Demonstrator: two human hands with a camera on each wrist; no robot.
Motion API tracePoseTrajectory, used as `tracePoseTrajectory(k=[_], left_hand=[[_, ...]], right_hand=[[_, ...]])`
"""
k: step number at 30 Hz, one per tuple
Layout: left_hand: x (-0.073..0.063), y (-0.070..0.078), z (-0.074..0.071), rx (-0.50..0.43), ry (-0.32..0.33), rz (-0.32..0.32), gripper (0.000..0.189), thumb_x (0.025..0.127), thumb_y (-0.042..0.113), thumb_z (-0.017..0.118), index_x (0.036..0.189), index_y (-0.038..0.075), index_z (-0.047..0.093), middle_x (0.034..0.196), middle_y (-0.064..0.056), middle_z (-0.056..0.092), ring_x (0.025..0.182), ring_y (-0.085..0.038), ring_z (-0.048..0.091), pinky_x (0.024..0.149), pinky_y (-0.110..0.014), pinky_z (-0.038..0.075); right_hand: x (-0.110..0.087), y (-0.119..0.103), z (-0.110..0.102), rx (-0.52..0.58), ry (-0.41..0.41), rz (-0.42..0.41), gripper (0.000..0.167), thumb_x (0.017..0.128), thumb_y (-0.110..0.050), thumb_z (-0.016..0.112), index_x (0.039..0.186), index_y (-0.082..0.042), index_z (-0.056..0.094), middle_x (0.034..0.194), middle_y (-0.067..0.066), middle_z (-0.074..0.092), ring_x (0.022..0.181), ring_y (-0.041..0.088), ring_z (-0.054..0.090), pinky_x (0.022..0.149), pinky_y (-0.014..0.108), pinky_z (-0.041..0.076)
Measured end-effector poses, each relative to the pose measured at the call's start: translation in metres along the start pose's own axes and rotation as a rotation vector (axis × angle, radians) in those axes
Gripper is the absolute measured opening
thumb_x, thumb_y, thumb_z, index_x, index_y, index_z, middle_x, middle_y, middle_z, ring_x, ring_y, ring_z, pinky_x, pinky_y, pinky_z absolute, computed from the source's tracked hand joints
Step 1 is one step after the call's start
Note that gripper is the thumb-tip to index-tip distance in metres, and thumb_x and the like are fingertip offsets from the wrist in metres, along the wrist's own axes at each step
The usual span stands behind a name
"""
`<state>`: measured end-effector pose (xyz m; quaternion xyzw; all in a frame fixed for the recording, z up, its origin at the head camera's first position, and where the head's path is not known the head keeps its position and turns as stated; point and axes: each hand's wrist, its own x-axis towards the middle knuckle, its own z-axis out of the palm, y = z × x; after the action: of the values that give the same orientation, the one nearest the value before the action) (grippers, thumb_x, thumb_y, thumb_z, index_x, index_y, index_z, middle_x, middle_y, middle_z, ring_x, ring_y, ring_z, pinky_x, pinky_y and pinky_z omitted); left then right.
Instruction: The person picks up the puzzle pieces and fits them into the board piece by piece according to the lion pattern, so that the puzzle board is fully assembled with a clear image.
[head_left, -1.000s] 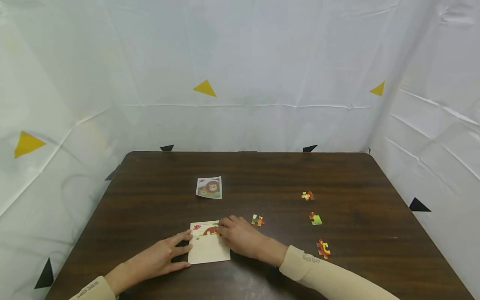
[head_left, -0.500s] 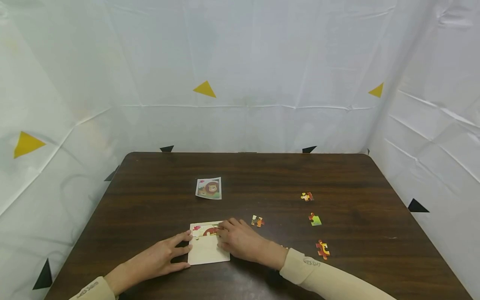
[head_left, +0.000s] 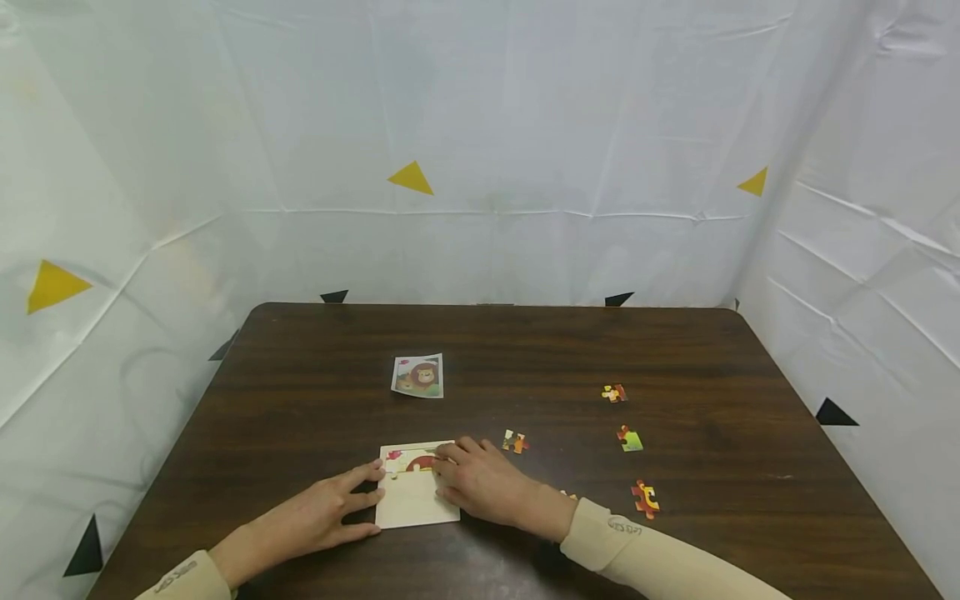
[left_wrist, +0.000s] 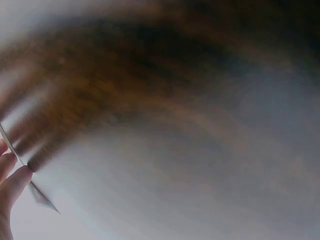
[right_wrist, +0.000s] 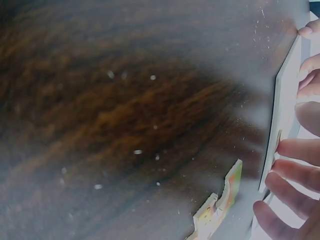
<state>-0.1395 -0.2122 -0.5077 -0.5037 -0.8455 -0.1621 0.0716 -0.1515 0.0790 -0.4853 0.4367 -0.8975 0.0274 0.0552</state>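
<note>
A pale, square puzzle board (head_left: 416,506) lies near the front of the table, with printed puzzle pieces (head_left: 406,460) set along its far edge. My left hand (head_left: 330,510) rests spread against the board's left side, fingertips and thumb right at the rim. Over the far right part of the board, my right hand (head_left: 483,482) bends its fingers down onto a puzzle piece, mostly hidden beneath them. In the right wrist view, the thin edge of that puzzle piece (right_wrist: 279,141) shows by the fingertips, raised slightly above the board. The left wrist view is largely blurred.
A lion picture card (head_left: 417,377) lies behind the board. One loose puzzle piece (head_left: 516,442) is just right of my right hand; several others, including a green one (head_left: 631,438) and a red-yellow one (head_left: 646,498), lie farther right. Another piece (head_left: 569,495) peeks out behind my right wrist.
My right fingers have shifted slightly over the board's far right corner, baring more of its far edge. A loose piece now peeks out by the right wrist. My left hand stays put.
</note>
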Motion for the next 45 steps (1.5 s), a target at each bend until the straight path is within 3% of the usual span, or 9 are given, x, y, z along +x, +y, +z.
tracePoseTrajectory(k=[18, 27, 37, 45], left_hand=[[-0.003, -0.001, 0.001, -0.024, -0.011, -0.022, 0.041, 0.085, 0.032, 0.074, 0.113, 0.002, 0.071, 0.127, -0.014, 0.053, 0.110, -0.032, 0.062, 0.081, -0.032, 0.057], [-0.003, -0.001, 0.002, -0.026, -0.011, -0.029, 0.041, 0.085, 0.033, 0.074, 0.113, 0.003, 0.072, 0.127, -0.013, 0.053, 0.111, -0.030, 0.061, 0.081, -0.032, 0.057], [-0.001, 0.000, 0.000, -0.046, -0.070, -0.063, 0.041, 0.089, 0.036, 0.069, 0.116, 0.005, 0.071, 0.134, -0.011, 0.048, 0.099, -0.018, 0.063, 0.079, -0.024, 0.056], [-0.002, 0.001, 0.001, -0.033, -0.055, -0.064, 0.041, 0.088, 0.035, 0.070, 0.116, 0.005, 0.071, 0.136, -0.012, 0.048, 0.095, -0.015, 0.064, 0.078, -0.018, 0.055]], right_hand=[[0.004, -0.001, 0.000, 0.021, -0.052, 0.020, 0.044, 0.094, -0.040, 0.061, 0.130, -0.015, 0.061, 0.132, 0.002, 0.057, 0.111, 0.018, 0.053, 0.079, 0.036, 0.052], [0.006, 0.002, -0.001, 0.062, -0.053, 0.028, 0.035, 0.093, -0.037, 0.064, 0.122, -0.017, 0.064, 0.128, 0.000, 0.057, 0.109, 0.017, 0.053, 0.076, 0.034, 0.052], [0.007, 0.010, 0.000, 0.065, -0.028, -0.004, 0.037, 0.093, -0.029, 0.065, 0.127, -0.015, 0.061, 0.125, 0.000, 0.057, 0.108, 0.018, 0.054, 0.074, 0.031, 0.054], [0.007, 0.008, 0.002, 0.083, -0.016, 0.001, 0.035, 0.093, -0.027, 0.066, 0.126, -0.014, 0.062, 0.125, 0.001, 0.057, 0.109, 0.019, 0.054, 0.075, 0.032, 0.054]])
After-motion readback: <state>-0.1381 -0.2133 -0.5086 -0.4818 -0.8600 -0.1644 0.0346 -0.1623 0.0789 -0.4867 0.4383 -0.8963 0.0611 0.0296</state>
